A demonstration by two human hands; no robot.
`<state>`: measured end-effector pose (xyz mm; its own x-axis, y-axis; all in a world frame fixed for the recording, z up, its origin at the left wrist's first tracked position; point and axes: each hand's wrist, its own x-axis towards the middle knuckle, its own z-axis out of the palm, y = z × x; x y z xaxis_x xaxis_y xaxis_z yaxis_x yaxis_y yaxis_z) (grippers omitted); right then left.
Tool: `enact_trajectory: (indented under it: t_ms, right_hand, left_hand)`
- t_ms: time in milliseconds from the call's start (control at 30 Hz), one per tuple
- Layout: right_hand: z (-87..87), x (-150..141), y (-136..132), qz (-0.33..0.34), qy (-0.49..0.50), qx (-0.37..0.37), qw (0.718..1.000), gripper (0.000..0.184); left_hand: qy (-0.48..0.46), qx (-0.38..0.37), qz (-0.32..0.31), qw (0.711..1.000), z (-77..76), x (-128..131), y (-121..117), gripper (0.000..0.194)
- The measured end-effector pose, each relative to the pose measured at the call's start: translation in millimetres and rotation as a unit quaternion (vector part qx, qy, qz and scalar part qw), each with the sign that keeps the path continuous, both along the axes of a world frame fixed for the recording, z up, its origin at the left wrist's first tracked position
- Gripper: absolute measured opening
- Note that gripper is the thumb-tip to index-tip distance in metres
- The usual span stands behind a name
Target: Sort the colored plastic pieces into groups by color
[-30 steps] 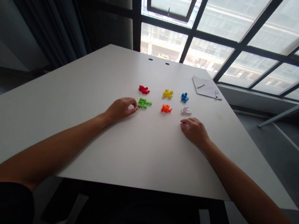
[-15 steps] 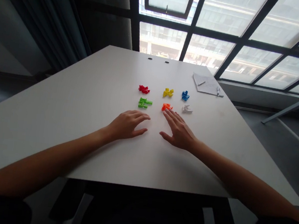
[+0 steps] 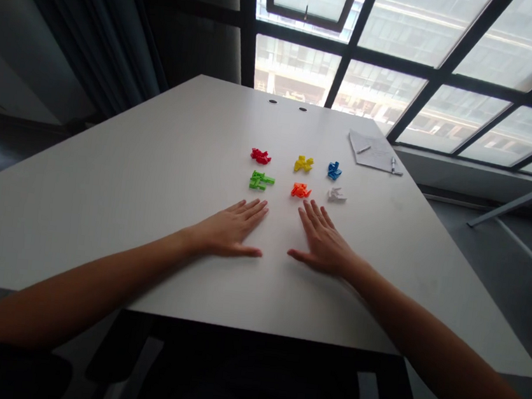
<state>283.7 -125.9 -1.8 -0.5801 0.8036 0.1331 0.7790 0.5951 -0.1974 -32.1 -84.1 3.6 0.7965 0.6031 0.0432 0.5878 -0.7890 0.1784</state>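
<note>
Flat on the white table (image 3: 164, 168), my left hand (image 3: 230, 227) is open with its thumb spread out and nothing in it. Just beyond its fingertips lies a pile of green plastic pieces (image 3: 259, 181). My right hand (image 3: 323, 241) is also open and empty, palm down, its fingertips short of a pile of orange pieces (image 3: 300, 190). A pile of white pieces (image 3: 336, 195) sits to the right of the orange one. Behind these is a row of red pieces (image 3: 260, 156), yellow pieces (image 3: 303, 163) and blue pieces (image 3: 334, 171). Their exact shapes are too small to tell.
Paper sheets (image 3: 372, 149) with a pen (image 3: 363, 150) and another slim silvery item (image 3: 393, 166) lie at the table's far right. Two round cable holes (image 3: 302, 109) are near the back edge. Windows rise behind; a dark curtain (image 3: 88, 32) hangs at left.
My right hand has drawn back from the orange pieces, which now show fully. Both hands have flattened, thumbs spread wider. The view has shifted slightly.
</note>
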Motion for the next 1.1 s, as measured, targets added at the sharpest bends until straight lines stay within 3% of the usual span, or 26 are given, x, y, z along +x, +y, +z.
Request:
enact_trajectory:
  t_ms: [100, 400, 567, 700, 767, 867, 900, 1000, 1100]
  right_hand:
    - [-7.1, 1, 2, -0.001, -0.030, -0.045, 0.999, 0.110]
    - [-8.7, 2, 7, -0.002, -0.034, -0.053, 0.998, 0.111]
    - [-8.3, 1, 8, -0.006, -0.035, -0.062, 0.997, 0.111]
    - [-9.9, 3, 8, -0.005, -0.031, -0.061, 0.998, 0.110]
    - [-10.7, 4, 9, 0.002, -0.026, -0.059, 0.998, 0.108]
    - [-9.8, 3, 9, 0.003, -0.027, -0.061, 0.998, 0.108]
    - [-8.9, 3, 9, 0.000, -0.028, -0.062, 0.998, 0.109]
    - [-6.1, 1, 9, -0.007, -0.033, -0.069, 0.997, 0.110]
    - [-5.8, 0, 9, -0.008, -0.029, -0.067, 0.997, 0.110]
  left_hand:
    - [0.038, -0.019, 0.000, 0.999, -4.1, 1, 0, 0.109]
    - [0.056, -0.028, -0.002, 0.998, -1.7, 2, 3, 0.111]
    - [0.045, -0.042, 0.000, 0.998, -6.5, 0, 6, 0.111]
    - [-0.011, -0.063, -0.051, 0.997, 2.6, -1, 3, 0.116]
    - [-0.064, -0.097, -0.090, 0.989, 13.8, 1, -1, 0.100]
    - [-0.130, -0.204, -0.158, 0.957, 32.9, 7, -15, 0.037]
    - [-0.138, -0.247, -0.186, 0.941, 38.0, 10, -21, 0.025]
    - [-0.134, -0.322, -0.267, 0.898, 45.7, 21, -45, 0.021]
    - [-0.126, -0.281, -0.324, 0.894, 42.4, 34, -68, 0.025]
